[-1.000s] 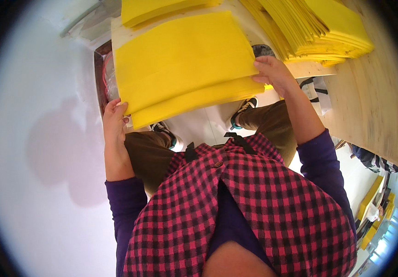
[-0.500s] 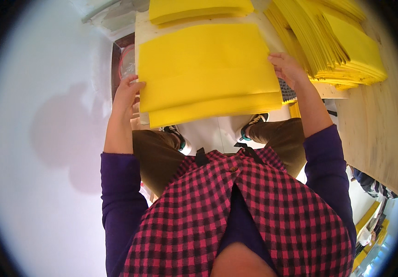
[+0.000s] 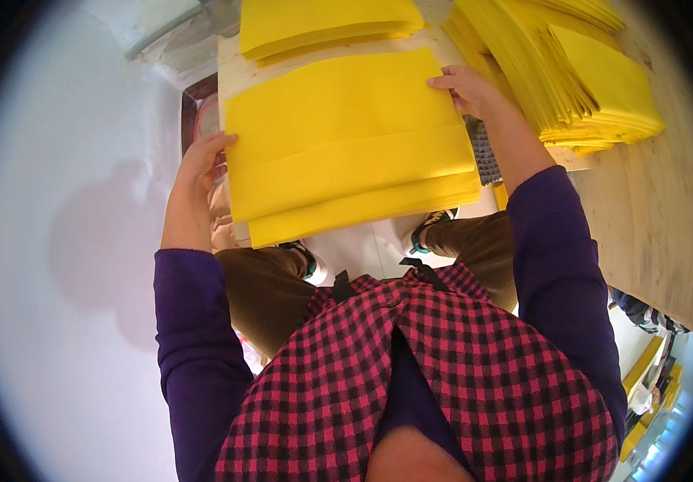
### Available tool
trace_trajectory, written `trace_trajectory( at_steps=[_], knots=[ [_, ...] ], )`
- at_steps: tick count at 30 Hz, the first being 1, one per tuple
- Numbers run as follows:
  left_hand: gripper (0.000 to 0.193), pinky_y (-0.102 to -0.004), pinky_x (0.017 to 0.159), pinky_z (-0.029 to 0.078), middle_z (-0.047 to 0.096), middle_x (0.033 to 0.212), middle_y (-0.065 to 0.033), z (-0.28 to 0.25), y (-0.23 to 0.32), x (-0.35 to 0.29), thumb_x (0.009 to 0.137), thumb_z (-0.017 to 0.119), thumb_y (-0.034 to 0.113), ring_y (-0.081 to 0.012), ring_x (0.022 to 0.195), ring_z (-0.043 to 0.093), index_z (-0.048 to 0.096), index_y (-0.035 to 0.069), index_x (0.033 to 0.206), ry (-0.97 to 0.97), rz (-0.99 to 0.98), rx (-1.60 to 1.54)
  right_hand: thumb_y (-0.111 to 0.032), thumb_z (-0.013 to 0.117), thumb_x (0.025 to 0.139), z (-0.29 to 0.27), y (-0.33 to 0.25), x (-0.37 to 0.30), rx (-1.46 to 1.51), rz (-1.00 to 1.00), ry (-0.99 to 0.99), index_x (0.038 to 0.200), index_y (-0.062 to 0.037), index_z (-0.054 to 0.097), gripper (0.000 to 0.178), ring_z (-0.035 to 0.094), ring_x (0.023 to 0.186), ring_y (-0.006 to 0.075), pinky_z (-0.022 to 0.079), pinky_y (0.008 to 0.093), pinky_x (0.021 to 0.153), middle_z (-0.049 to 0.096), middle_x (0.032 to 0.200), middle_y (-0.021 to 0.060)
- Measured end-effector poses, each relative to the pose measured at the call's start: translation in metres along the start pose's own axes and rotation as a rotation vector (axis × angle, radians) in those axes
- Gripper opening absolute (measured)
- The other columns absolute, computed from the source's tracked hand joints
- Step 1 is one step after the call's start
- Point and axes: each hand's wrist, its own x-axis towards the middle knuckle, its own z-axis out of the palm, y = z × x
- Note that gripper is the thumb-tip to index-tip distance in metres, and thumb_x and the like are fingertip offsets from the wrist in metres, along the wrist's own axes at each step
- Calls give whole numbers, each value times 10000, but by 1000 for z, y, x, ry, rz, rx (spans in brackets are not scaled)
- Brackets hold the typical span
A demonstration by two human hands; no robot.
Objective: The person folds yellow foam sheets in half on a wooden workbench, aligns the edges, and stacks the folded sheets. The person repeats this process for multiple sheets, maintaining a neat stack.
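Note:
A yellow sheet of felt-like fabric [image 3: 346, 132] lies level in front of me, with a crease across it and its near edge in uneven layers. It hangs over the front of the wooden table. My left hand [image 3: 203, 157] pinches its left edge, fingers mostly underneath. At the upper right corner my right hand [image 3: 465, 90] grips it between thumb and fingers. The underside of the sheet is hidden.
Beyond the sheet lies a stack of yellow fabric [image 3: 330, 28] on the wooden table [image 3: 656, 217]. To the right rises a fanned pile of folded yellow fabric [image 3: 555, 80]. A white wall [image 3: 57, 265] stands close on my left. My shoes are on the floor below.
The sheet has tilted a little, its left end coming nearer to me. My right hand has shifted up along the right edge toward the far corner; the left still grips its side.

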Motion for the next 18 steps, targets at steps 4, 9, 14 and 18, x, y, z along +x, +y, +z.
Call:
trace_trajectory(
  at_steps=[4, 9, 14, 18],
  knots=[
    [157, -233, 659, 463, 645, 880, 33, -4, 2, 5, 830, 691, 167, -72, 769, 589, 625, 141, 971, -50, 0, 35, -120, 656, 875, -6, -2, 6, 28, -24, -172, 1169, 21, 570, 337, 639, 956, 182, 527, 313, 857, 648, 1056, 113],
    [135, -220, 669, 456, 661, 889, 36, -7, 5, 5, 832, 690, 148, -63, 771, 594, 642, 132, 957, -112, 8, 30, -90, 639, 879, -1, 3, -4, 94, -167, -115, 1181, 2, 573, 323, 644, 950, 179, 522, 303, 868, 648, 1091, 96],
    [159, -236, 709, 378, 639, 858, 79, -4, 4, -2, 817, 708, 194, -49, 761, 534, 662, 164, 966, -98, 87, 20, -113, 613, 911, 3, 4, -12, 94, -162, -99, 1200, -5, 558, 313, 617, 1014, 174, 500, 292, 905, 628, 1128, 94],
    [165, -238, 691, 385, 643, 846, 76, -4, 12, -5, 834, 701, 227, -53, 760, 548, 664, 163, 982, -45, 62, 50, -102, 639, 895, 1, 6, -11, 183, -201, -115, 1199, -10, 553, 330, 621, 1002, 177, 514, 299, 882, 627, 1125, 95]
  ],
)
